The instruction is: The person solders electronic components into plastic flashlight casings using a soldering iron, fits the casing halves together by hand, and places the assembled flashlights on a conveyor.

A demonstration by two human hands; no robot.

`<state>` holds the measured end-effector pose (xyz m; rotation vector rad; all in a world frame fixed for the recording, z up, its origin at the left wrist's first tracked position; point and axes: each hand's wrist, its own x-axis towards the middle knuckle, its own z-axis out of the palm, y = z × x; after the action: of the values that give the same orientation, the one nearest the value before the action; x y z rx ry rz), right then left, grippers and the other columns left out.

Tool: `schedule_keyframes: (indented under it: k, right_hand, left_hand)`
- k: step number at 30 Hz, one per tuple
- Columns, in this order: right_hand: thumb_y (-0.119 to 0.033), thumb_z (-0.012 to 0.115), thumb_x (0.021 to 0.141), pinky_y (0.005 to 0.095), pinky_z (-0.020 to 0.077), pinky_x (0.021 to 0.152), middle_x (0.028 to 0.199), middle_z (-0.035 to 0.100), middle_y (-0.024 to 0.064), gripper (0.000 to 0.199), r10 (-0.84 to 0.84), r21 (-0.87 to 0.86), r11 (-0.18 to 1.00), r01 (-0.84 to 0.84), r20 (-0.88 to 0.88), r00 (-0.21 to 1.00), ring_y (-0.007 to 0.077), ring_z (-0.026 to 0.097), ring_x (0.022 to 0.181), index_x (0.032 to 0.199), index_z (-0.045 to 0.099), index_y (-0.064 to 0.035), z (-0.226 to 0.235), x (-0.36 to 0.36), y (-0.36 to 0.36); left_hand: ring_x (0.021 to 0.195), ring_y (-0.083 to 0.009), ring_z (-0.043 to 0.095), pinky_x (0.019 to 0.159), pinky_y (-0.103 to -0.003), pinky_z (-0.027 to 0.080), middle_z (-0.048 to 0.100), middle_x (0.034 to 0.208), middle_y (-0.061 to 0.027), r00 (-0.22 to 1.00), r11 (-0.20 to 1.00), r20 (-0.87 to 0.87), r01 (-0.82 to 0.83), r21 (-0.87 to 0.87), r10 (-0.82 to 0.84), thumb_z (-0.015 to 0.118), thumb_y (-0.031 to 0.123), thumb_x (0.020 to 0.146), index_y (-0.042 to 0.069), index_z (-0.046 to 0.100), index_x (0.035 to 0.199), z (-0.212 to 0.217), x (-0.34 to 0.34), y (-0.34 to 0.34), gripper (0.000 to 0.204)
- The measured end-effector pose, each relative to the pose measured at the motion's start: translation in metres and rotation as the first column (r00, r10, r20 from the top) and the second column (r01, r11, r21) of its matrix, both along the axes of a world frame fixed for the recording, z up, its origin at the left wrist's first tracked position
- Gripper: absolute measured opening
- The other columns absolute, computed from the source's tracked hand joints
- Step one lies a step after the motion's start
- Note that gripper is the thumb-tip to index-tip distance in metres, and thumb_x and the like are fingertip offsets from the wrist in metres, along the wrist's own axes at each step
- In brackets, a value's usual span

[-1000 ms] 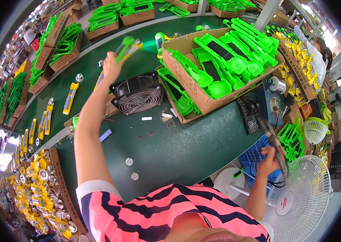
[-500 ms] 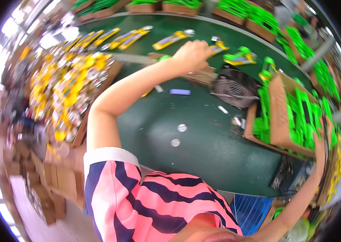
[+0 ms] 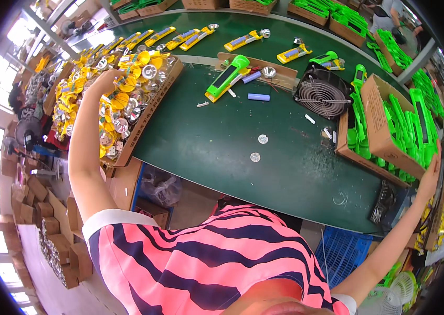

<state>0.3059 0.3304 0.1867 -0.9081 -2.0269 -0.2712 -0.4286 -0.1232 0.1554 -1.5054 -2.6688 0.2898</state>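
Observation:
My left hand [image 3: 107, 83] reaches into a heap of yellow flashlight inserts [image 3: 118, 100] with silvery reflectors; its fingertips are partly hidden among them. At the far right, my right hand [image 3: 432, 172] is closed at the lower end of a green plastic flashlight casing [image 3: 421, 113], which stands tilted above a box of similar casings. Between my hands, a green casing [image 3: 228, 76] lies tilted over a yellow insert on the table. Beside it are a loose reflector [image 3: 268, 72] and a blue-violet battery cell [image 3: 259, 97].
A black fan with a wire guard [image 3: 323, 95] stands beside the cardboard boxes [image 3: 384, 128] of casings. Yellow inserts with cells [image 3: 243, 39] line the green belt at the back. Two round pale stickers [image 3: 255, 157] lie on the green tabletop [image 3: 206, 142]. A blue crate [image 3: 340, 252] sits below.
My left hand has swung from the back belt leftward to the yellow heap. My right hand has shifted slightly, with a green casing now raised beside it. The view has shifted too.

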Motion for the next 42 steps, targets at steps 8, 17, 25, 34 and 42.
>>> schedule_keyframes:
  k: [8,17,25,34,42]
  right_hand:
    - [-0.012,0.057,0.084,0.0275,0.0406,0.06,0.074,0.057,0.0061,0.015,0.038,-0.58,0.798,-0.163,-0.221,0.975,0.0135,0.054,0.067,0.094,0.068,-0.0128,-0.093,-0.081,-0.203]
    - [-0.003,0.055,0.081,0.0404,0.0315,0.099,0.1,0.064,0.0096,0.031,0.222,-0.426,0.856,-0.293,-0.208,0.952,0.0256,0.059,0.095,0.109,0.042,-0.0036,-0.206,-0.078,-0.215]
    - [0.0,0.055,0.075,0.0448,0.0229,0.105,0.097,0.065,0.0077,0.031,0.167,-0.545,0.801,-0.248,-0.195,0.967,0.0267,0.058,0.099,0.104,0.049,-0.0006,-0.213,-0.077,-0.252]
    - [0.008,0.052,0.073,0.0459,0.0285,0.101,0.097,0.065,0.0085,0.038,0.233,-0.476,0.817,-0.325,-0.243,0.942,0.025,0.063,0.086,0.109,0.044,-0.0052,-0.214,-0.081,-0.244]
    - [-0.001,0.055,0.08,0.0399,0.0428,0.09,0.103,0.063,0.0107,0.034,0.255,-0.629,0.648,-0.43,-0.352,0.9,0.0377,0.047,0.113,0.11,0.041,-0.0092,-0.217,-0.08,-0.245]
  left_hand:
    - [0.099,-0.0309,0.055,0.085,-0.038,0.044,0.059,0.102,-0.0153,0.997,0.998,-0.062,0.042,0.049,-0.039,0.071,0.003,0.055,0.008,0.055,0.111,-0.003,-0.03,0.018,0.059]
    - [0.076,-0.0347,0.055,0.068,-0.042,0.044,0.058,0.077,-0.0159,0.847,0.835,0.01,0.522,0.174,-0.532,0.066,0.014,0.057,0.004,0.055,0.08,0.039,0.259,0.124,0.027]
    - [0.067,-0.0234,0.057,0.063,-0.034,0.044,0.057,0.071,-0.0092,0.476,0.485,0.282,0.874,-0.041,-0.833,0.071,0.031,0.058,0.005,0.057,0.075,-0.108,0.425,0.156,0.034]
    - [0.09,-0.03,0.058,0.079,-0.036,0.045,0.061,0.096,-0.0136,0.208,0.675,0.687,0.513,0.53,-0.697,0.065,0.02,0.072,0.004,0.058,0.1,-0.137,0.451,0.171,0.033]
    - [0.083,-0.0198,0.062,0.074,-0.03,0.049,0.064,0.089,-0.0092,0.14,0.812,0.805,-0.019,0.584,-0.576,0.061,-0.003,0.074,-0.001,0.063,0.087,-0.131,0.458,0.152,0.013]
